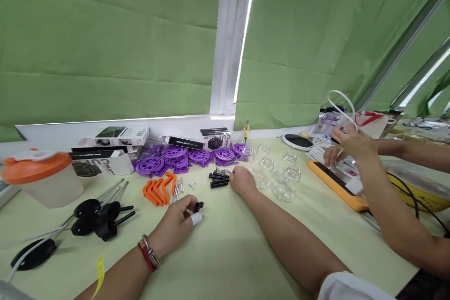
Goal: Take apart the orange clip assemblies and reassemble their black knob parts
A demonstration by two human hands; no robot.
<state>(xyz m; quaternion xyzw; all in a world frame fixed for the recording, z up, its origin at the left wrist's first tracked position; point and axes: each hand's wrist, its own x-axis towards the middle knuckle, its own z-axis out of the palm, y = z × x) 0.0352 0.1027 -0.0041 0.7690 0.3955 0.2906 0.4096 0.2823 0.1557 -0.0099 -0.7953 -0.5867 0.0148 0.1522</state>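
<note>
My left hand [179, 220] pinches a small black plastic part [198, 206] between thumb and fingers, just above the table; the thumb has a white covering. Farther forward, my right hand [243, 181] is closed with its fingertips at a small pile of metal springs [221, 171]; whether one is in its grip is hidden. Several black tube-shaped parts [218, 183] lie beside those fingertips. Between the hands and the back are metal pins [178, 188], tiny screws [191, 185], orange angled pieces [158, 190] and purple slotted plastic parts [177, 155].
Clear rounded cups [283, 191] stand right of my right hand. At left are black round-based parts with rods [101, 220] and an orange-lidded container [44, 178]. Boxes [216, 139] line the back. At right, a co-worker's hands [351, 143] hold a white cable above an orange-edged device [337, 187].
</note>
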